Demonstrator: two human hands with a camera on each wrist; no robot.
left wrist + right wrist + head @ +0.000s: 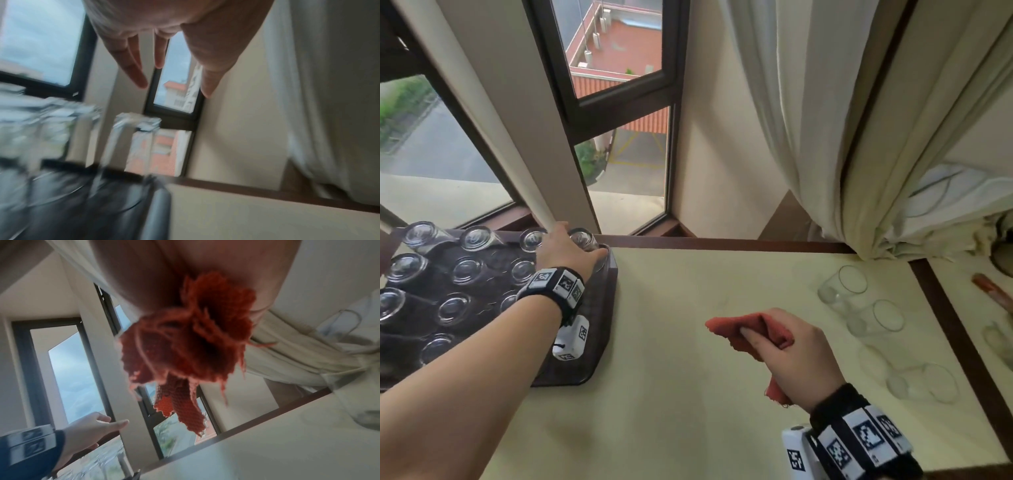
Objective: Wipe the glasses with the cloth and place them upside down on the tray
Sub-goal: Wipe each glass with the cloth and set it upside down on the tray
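A dark brown tray (601,329) at the left carries several clear glasses standing upside down. My left hand (571,248) hovers over the tray's far right corner with straight, spread fingers (135,71). It sits just above an upturned glass (585,240) and holds nothing; that glass (137,129) is blurred in the left wrist view. My right hand (787,346) grips a bunched red cloth (743,327) over the middle of the table. The cloth (185,345) hangs from the palm. Three glasses (844,287) (881,320) (924,382) lie on their sides at the table's right.
The cream table (671,394) has a dark wooden border (722,244). A window (619,85) and a wall rise behind the tray. A pale curtain (859,137) hangs down onto the table's far right corner. A red-orange object (993,291) lies beyond the right border.
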